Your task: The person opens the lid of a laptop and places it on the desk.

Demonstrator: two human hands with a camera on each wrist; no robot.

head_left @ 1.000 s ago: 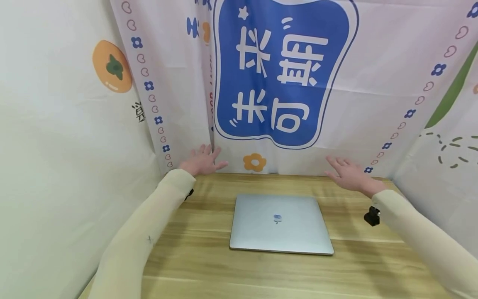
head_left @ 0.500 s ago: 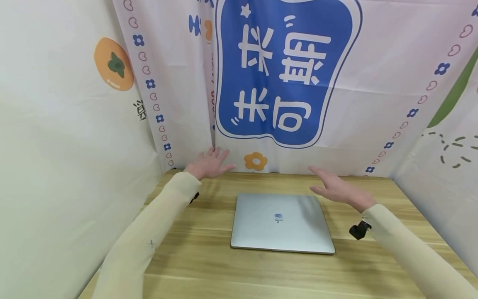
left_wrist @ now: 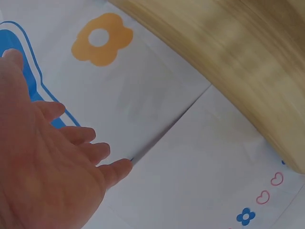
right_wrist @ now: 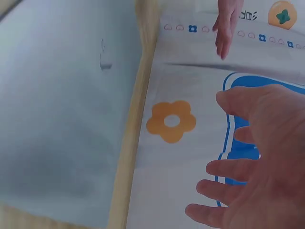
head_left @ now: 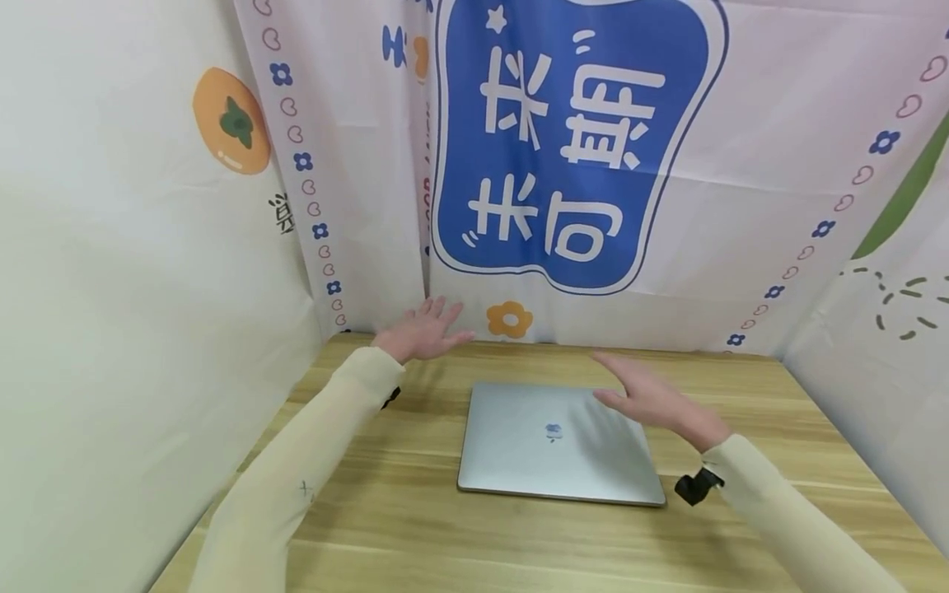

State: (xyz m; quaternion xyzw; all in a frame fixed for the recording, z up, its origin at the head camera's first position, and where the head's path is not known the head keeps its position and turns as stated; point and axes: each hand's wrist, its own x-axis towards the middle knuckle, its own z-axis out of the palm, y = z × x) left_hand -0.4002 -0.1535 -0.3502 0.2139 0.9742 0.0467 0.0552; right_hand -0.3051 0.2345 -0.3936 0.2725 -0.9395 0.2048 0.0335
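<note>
A closed silver laptop point(head_left: 534, 457) with an apple logo on its lid lies flat on the wooden table. My left hand point(head_left: 424, 329) is held up beyond the laptop's far left corner, fingers spread and holding nothing. In the left wrist view its fingers point(left_wrist: 78, 136) stretch out before the printed cloth. My right hand point(head_left: 656, 399) hovers over the laptop's far right corner, apart from the lid, with thumb and fingers extended. The right wrist view shows those fingers point(right_wrist: 231, 169) spread, with the laptop point(right_wrist: 62, 119) to one side.
A printed white cloth point(head_left: 371, 247) with a blue panel hangs behind the table point(head_left: 415, 535). White cloth walls stand at the left point(head_left: 111, 329) and the right point(head_left: 897, 371). Small black devices, such as the one under the right wrist point(head_left: 697, 486), are worn on both wrists.
My right hand has moved left and nearer, from beside the laptop to above its far right corner, turning somewhat. My left hand has shifted slightly right. The laptop stays in place.
</note>
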